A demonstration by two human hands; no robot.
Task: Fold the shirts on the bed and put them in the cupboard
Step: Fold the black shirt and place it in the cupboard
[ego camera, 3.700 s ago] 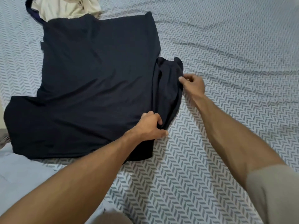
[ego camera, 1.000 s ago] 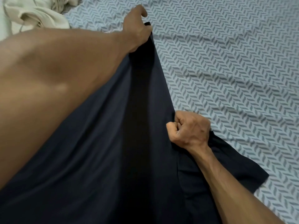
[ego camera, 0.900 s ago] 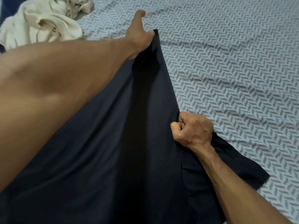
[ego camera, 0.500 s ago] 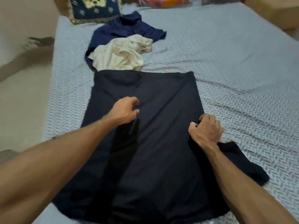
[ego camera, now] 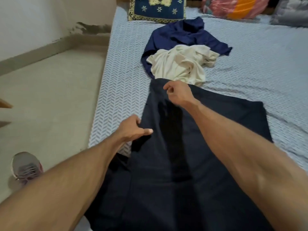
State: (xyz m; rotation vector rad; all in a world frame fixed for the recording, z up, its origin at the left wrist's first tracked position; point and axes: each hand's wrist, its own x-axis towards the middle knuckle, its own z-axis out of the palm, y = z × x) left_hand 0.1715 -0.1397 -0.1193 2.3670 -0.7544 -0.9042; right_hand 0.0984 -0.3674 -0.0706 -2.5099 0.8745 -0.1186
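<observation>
Both hands have shifted to the left side of the dark shirt (ego camera: 208,147) since half a second ago, when the left rested mid-cloth and the right gripped the right edge. Now the left hand (ego camera: 133,130) sits at the shirt's left edge, near the side of the bed (ego camera: 120,80), with its thumb lying on top of the cloth and its fingers tucked at the edge; it looks to be pinching that edge, though the fingers themselves are hidden. The right hand (ego camera: 177,93) has let go of the right side and reaches across to the far left corner of the shirt, fingers loosely curled; whether they touch or hold the cloth cannot be told. The camera has also swung left, so the floor (ego camera: 50,100) and a shoe (ego camera: 25,167) beside the bed have come into sight.

Spread flat on the patterned bed sheet, the dark shirt runs from the near edge toward the middle of the bed, its right side already folded in to a straight line. Just beyond its far end lies a crumpled cream shirt (ego camera: 180,64), touching it and resting on top of a blue shirt (ego camera: 186,34). A blue pillow (ego camera: 156,9) with a gold border stands at the head of the bed, with a pink and orange pillow (ego camera: 233,7) further right.
</observation>
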